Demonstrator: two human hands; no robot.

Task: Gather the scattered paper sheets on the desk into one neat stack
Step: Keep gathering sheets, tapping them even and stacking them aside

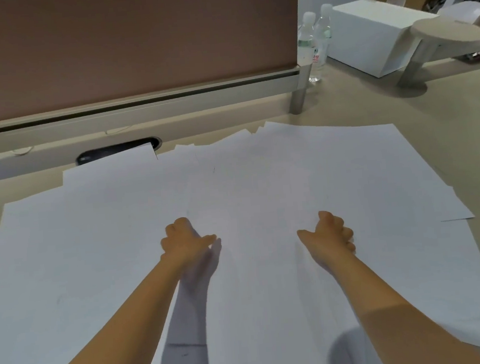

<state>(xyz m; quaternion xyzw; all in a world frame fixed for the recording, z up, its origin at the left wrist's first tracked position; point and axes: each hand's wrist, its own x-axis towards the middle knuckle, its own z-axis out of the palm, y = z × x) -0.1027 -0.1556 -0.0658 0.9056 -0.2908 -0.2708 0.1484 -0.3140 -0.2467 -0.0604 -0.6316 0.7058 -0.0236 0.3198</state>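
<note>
Nearest you, your two forearms reach out over the paper sheets (262, 180), which lie fanned and overlapping across most of the worktop (445, 123) in front of you. Your left hand (184, 241) sits over the middle of the spread with its fingers loosely curled and the thumb stuck out to the side; it grips nothing, and whether it touches the paper or hovers just above cannot be told. Your right hand (329, 233) mirrors it a little to the right, fingers loosely bent, thumb out, also with nothing in its hold.

The sheets are probably thin, light and limp, and likely to slide easily over one another and over the smooth top. They should crease if pinched in the middle, so it looks wiser to draw them inward with flat palms from the outer edges, then take the pile by its long sides and tap it square.

Further off, past the far edge of the paper, a low brown partition (122, 41) stands. To its right are two clear bottles (315, 41), seemingly partly filled, beside a closed white box (371, 34); its contents are hidden.
</note>
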